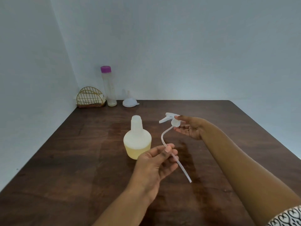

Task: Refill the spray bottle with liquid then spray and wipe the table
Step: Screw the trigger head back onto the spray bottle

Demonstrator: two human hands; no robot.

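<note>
Left hand (154, 162) pinches the dip tube (172, 154) midway; right hand (189, 128) grips the spray head (171, 119), both raised over the bench (65, 160). Uncapped spray bottle (137, 141), part-full of yellowish liquid, stands just left. Funnel (130, 100) and purple-capped bottle (108, 88) at back.

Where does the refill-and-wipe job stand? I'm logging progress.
Refill looks done: the open spray bottle holds yellowish liquid, and the funnel sits aside by the purple-capped bottle. In hand: the right hand holds the trigger sprayer head, the left hand pinches its dip tube. Left: refit it, spray, wipe the table.
</note>
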